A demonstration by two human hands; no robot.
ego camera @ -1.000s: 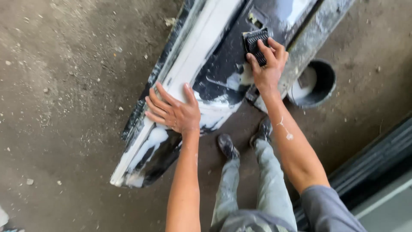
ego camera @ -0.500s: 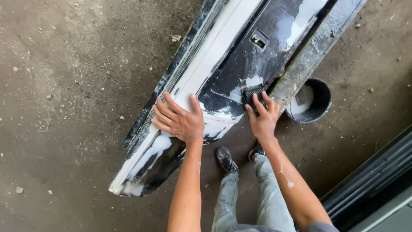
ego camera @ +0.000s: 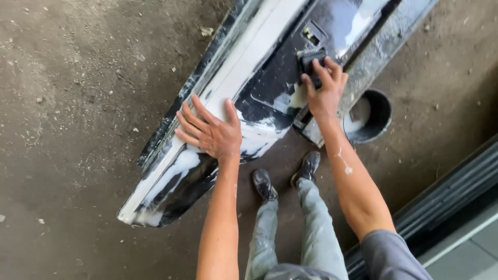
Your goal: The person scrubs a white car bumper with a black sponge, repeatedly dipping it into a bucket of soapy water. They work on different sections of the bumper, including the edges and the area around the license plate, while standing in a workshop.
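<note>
A rough, dusty concrete floor point(ego camera: 78, 129) fills the left of the view, scattered with small pebbles. Across it, a long black car bumper point(ego camera: 270, 98) lies slantwise from lower left to upper right, streaked with white soapy foam along its edge and lower end. The left hand point(ego camera: 210, 132) lies flat on the bumper's middle, fingers spread wide apart, holding nothing and only pressing on the wet surface. Below it, two dark shoes point(ego camera: 285, 176) and grey trouser legs stand on the floor just beside the bumper. Further right, the right hand point(ego camera: 324, 91) has its grip closed on a dark scrubbing brush point(ego camera: 311, 59), pressed against the bumper's upper panel. Just right of that forearm, a black bucket point(ego camera: 381, 116) stands on the floor, near the bumper.
</note>
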